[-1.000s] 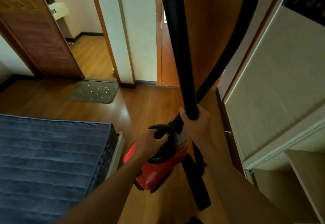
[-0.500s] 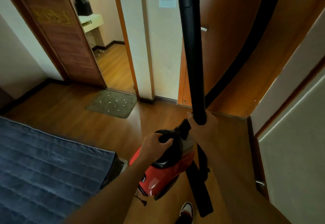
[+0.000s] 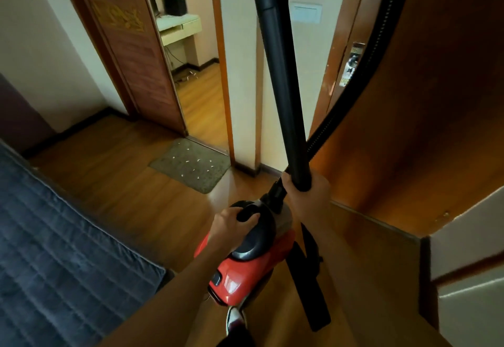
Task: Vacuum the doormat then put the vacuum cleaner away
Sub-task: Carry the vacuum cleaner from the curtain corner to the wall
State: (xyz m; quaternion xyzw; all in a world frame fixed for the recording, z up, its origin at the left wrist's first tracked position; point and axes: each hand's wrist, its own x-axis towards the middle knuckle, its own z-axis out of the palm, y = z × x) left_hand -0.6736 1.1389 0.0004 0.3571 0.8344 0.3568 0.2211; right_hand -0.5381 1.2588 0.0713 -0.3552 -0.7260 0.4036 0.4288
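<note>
I carry a red and black vacuum cleaner (image 3: pixel 245 270) above the wooden floor. My left hand (image 3: pixel 231 224) grips its black top handle. My right hand (image 3: pixel 308 196) grips the lower end of the black wand (image 3: pixel 278 74), which stands almost upright and runs out of the top of the view. The ribbed black hose (image 3: pixel 362 68) arcs up on the right. The flat floor nozzle (image 3: pixel 311 292) hangs below my right arm. A grey-green doormat (image 3: pixel 191 165) with several small white scraps on it lies ahead at the open doorway.
A bed with a dark blue quilted cover (image 3: pixel 54 251) fills the lower left. A brown wooden door (image 3: pixel 422 128) stands open on the right, with a white cabinet (image 3: pixel 469 278) beyond it. A white wall pillar (image 3: pixel 242 74) rises beside the mat. My shoe (image 3: pixel 234 319) shows below the vacuum.
The view has moved forward and turned; the doormat and doorway now appear closer and nearer the centre. Both hands keep their grips on the handle and wand.
</note>
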